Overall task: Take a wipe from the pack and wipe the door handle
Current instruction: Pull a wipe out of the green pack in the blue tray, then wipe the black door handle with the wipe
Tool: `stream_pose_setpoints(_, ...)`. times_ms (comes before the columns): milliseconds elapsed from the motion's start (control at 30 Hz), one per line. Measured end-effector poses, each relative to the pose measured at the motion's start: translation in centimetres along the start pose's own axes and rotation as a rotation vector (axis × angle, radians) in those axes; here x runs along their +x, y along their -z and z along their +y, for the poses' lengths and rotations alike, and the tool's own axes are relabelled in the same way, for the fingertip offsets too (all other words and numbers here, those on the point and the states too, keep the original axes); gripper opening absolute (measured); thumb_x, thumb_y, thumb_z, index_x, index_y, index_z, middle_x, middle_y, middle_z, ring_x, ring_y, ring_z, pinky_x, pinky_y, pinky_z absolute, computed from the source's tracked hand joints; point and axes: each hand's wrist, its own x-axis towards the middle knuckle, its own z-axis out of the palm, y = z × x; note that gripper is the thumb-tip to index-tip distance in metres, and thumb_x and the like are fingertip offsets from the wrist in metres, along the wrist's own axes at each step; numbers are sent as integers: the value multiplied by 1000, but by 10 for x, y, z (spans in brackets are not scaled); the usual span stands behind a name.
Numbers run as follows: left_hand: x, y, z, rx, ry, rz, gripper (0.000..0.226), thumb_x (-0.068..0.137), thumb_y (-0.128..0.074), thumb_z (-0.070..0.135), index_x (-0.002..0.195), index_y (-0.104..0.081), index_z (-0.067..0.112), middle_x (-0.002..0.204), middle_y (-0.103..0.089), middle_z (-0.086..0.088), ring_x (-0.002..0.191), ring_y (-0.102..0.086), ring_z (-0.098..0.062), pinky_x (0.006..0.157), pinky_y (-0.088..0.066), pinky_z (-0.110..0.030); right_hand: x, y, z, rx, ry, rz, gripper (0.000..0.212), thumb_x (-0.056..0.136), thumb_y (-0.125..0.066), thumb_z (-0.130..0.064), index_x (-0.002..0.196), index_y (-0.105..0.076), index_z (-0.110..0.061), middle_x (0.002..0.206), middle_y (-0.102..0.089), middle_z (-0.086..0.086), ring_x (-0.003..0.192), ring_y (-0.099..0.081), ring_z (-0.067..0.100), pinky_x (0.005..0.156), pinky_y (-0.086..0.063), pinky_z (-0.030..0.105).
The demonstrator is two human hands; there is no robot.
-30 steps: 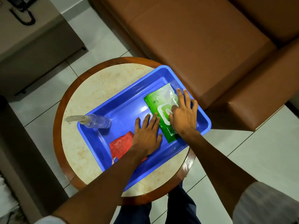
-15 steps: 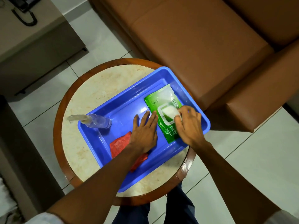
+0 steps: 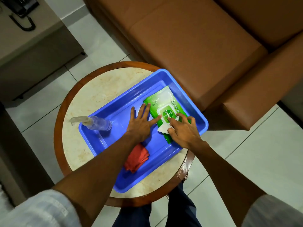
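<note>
Wipes pack (image 3: 164,104) lies flat in the far right part of the blue tray (image 3: 118,102), under and between my hands. My left hand (image 3: 141,123) is spread open and pressed palm down on the tray floor just left of the pack, fingertips touching its left edge and holding nothing. My right hand (image 3: 183,130) sits on the near half of the pack, fingers curled, thumb and forefinger pinched on a white wipe (image 3: 163,128) that sticks out at the pack's near left side.

Pack is glossy green plastic, pale at the far end, with a white-rimmed flap (image 3: 168,113) on top carrying a green brand label; the flap looks to be down, though my fingers cover its near edge.

Count: one pack, one wipe showing, one tray, one clear spray bottle (image 3: 96,123) lying on its side across the tray's left rim, one folded red cloth (image 3: 137,158) in the tray, partly under my left forearm. Tray rests on one round tabletop (image 3: 91,95) with a wooden rim. Brown sofa (image 3: 196,38) just beyond it.
</note>
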Motion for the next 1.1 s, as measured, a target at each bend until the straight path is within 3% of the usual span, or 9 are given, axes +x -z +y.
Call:
stream_pose_setpoints(100,-13,22,5,-226,72,-25,71,88,-48,15,148,-17,38,162,-2,-11,148,6,-32,115,-3,-61,-5,20,-7,205,-124,43,32,86,-38,-38,102,-56,-16,114,-62,9,128,-39,22,94,-25,39)
stream_pose_setpoints(167,-27,43,16,-699,200,29,57,87,-49,6,140,-42,27,151,-39,-6,144,-25,-28,115,-25,-50,-23,42,-12,476,-267,242,16,89,-53,-28,92,-58,-14,97,-66,6,104,-54,21,86,-35,36)
stream_pose_setpoints(233,-47,72,34,-1332,331,56,30,93,-49,6,117,-62,18,118,-68,-9,119,-56,-26,94,-46,-38,-48,68,-18,836,-405,362,8,86,-65,-17,83,-64,-10,79,-65,2,78,-59,14,72,-45,23)
stream_pose_setpoints(300,-65,109,60,-1644,333,-9,20,96,-50,20,106,-67,22,98,-75,-1,97,-66,-20,76,-48,-30,-81,97,-15,1174,-500,398,6,83,-70,-11,80,-67,-7,71,-65,2,66,-59,9,61,-46,12)
stream_pose_setpoints(533,-71,187,170,-1717,47,-6,34,86,-66,11,119,-65,17,101,-73,4,93,-67,0,78,-50,-10,-188,160,41,1431,-501,348,11,83,-71,-17,90,-68,-9,61,-69,-5,53,-56,7,46,-43,16)
stream_pose_setpoints(700,-55,240,283,-1622,-44,-61,20,83,-69,7,100,-73,17,97,-74,-8,89,-64,-15,80,-52,-23,-266,207,123,1388,-467,405,8,82,-72,-13,77,-66,-15,55,-65,-5,48,-57,6,44,-39,10)
stream_pose_setpoints(800,-40,280,359,-1581,-115,-111,20,83,-69,7,102,-73,13,99,-72,-15,89,-63,-24,83,-53,-36,-315,246,180,1351,-499,530,6,80,-74,-17,81,-69,-13,66,-64,1,52,-56,3,47,-40,9)
stream_pose_setpoints(933,-20,327,434,-1577,-255,-151,27,82,-69,5,109,-68,8,99,-75,-8,88,-71,-19,69,-58,-24,-349,289,238,1338,-532,695,2,80,-73,-12,81,-72,-13,72,-70,3,55,-61,1,50,-45,12)
stream_pose_setpoints(1100,13,367,488,-1681,-309,-267,36,74,-73,17,109,-68,11,101,-76,-6,93,-72,-20,73,-58,-24,-356,324,293,1428,-609,978,5,82,-70,-10,84,-72,-13,78,-70,1,56,-63,-3,46,-43,10)
